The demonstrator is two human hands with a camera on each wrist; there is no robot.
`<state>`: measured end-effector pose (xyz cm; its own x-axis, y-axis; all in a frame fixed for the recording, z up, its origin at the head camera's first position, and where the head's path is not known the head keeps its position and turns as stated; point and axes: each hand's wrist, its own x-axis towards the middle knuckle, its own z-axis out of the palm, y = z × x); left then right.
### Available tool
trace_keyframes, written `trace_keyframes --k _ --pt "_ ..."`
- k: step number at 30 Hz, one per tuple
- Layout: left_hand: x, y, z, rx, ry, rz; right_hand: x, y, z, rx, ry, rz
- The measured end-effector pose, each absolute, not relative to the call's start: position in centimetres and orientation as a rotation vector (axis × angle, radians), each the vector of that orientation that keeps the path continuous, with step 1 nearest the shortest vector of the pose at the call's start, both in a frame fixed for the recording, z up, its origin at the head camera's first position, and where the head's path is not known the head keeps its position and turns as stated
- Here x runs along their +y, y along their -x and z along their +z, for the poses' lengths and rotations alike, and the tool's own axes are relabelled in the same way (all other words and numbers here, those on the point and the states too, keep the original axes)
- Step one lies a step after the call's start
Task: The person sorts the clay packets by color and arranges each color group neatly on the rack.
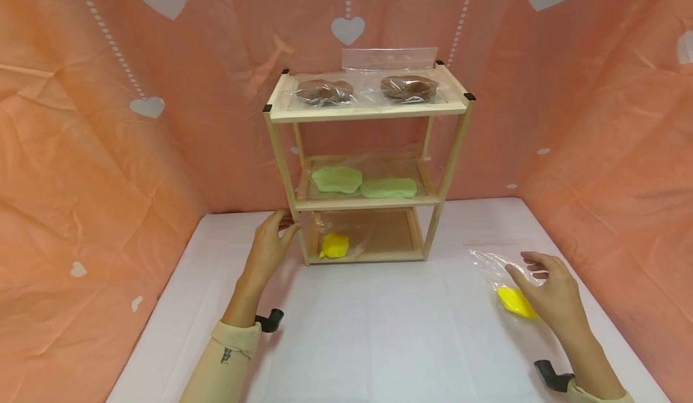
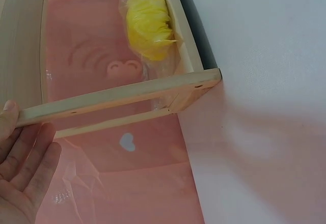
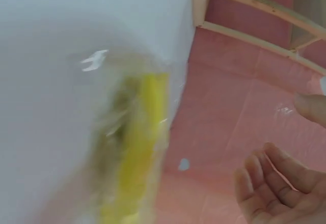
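Observation:
My left hand (image 1: 272,234) is at the left front post of a small wooden shelf rack (image 1: 368,201). In the left wrist view its thumb and fingers (image 2: 43,158) lie on opposite sides of that post, gripping it. On the rack's bottom shelf sits a clear bag with a yellow lump (image 1: 334,245), towards the left. At the right of the table, my right hand (image 1: 557,292) hovers with loosely bent fingers, holding nothing. Below and beside it is another clear bag with a yellow piece (image 1: 514,301), blurred in the right wrist view.
Two bagged brown ring-shaped pieces (image 1: 408,88) lie on the top shelf. The middle shelf bears two pale green flat pieces (image 1: 337,179) in clear wrapping. A white tabletop (image 1: 368,337) extends in front, with pink-orange cloth walls (image 1: 108,180) around.

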<state>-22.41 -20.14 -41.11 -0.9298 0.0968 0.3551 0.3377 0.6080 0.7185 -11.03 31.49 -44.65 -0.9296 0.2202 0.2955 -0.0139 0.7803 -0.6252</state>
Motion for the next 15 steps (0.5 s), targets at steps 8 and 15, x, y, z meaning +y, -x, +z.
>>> trace_keyframes --k 8,15 --pt "-20.3 22.4 -41.1 -2.567 0.351 -1.202 33.1 9.9 -46.0 -2.801 0.22 0.892" --pt "-20.2 22.3 -41.1 -2.568 0.351 -1.205 34.1 9.6 -47.1 -2.928 0.217 0.817"
